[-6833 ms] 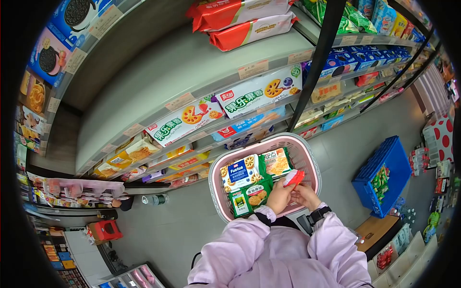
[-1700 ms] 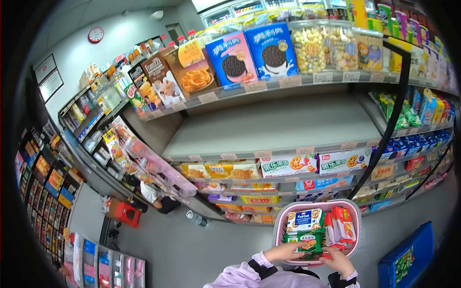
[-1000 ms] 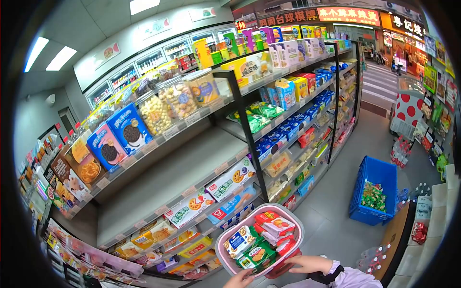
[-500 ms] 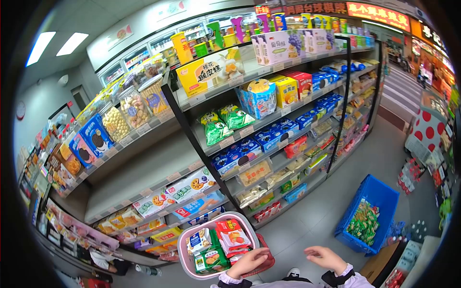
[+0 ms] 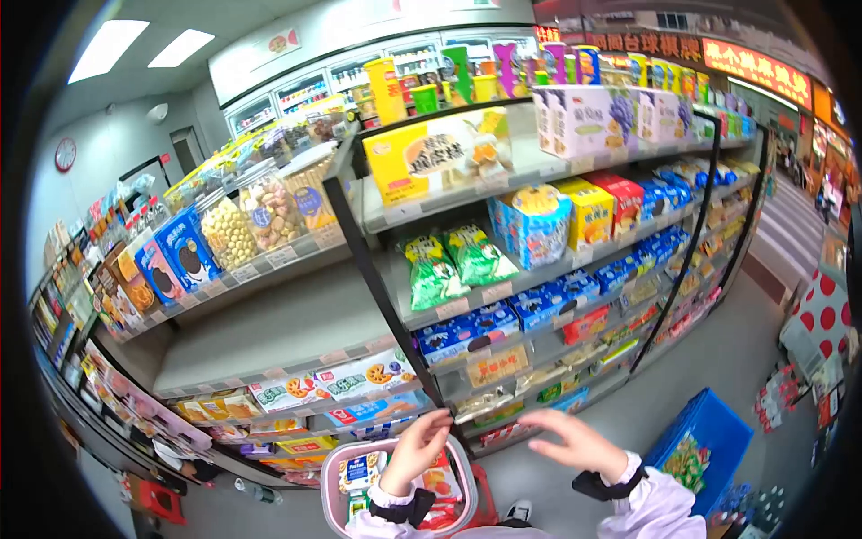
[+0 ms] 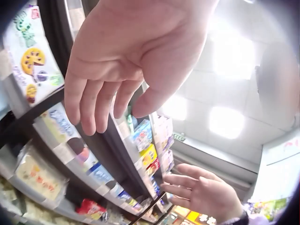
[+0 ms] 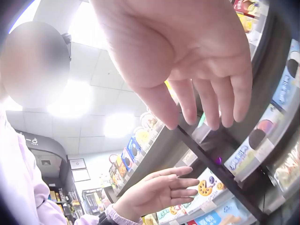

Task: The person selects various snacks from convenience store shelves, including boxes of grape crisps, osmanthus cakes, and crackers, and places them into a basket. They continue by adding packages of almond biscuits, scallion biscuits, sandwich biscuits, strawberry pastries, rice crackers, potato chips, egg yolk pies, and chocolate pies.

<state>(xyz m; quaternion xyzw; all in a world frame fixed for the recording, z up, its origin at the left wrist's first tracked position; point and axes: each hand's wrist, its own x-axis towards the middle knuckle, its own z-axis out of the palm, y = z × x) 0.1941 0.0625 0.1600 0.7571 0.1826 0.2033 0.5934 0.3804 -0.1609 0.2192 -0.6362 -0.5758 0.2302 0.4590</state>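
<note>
My left hand [image 5: 417, 455] hovers over the right part of a pink basket [image 5: 334, 490], its fingers extended and holding nothing. Apart from it, my right hand [image 5: 579, 446] reaches toward the shelves with spread fingers, also bare. In the basket lie a blue-and-white Fustua biscuit pack [image 5: 361, 470] and red packs [image 5: 442, 512]; my left hand and sleeve hide part of them. Both palms show in the wrist views, the left hand [image 6: 126, 61] in one and the right hand [image 7: 187, 56] in the other. Ahead, two green snack bags [image 5: 460, 265] stand on a middle shelf.
A black shelf post [image 5: 377, 287] divides the racks. Blue biscuit boxes [image 5: 548, 298] line a lower shelf, and a yellow cake box [image 5: 435, 154] stands above. On the floor at right is a blue crate [image 5: 723, 440] with green packets. A red stool [image 5: 154, 500] stands at lower left.
Earlier a red pack was in my hands; red packs now lie in the basket. The view has swung right along the shelves, and both hands have risen from the basket toward the racks.
</note>
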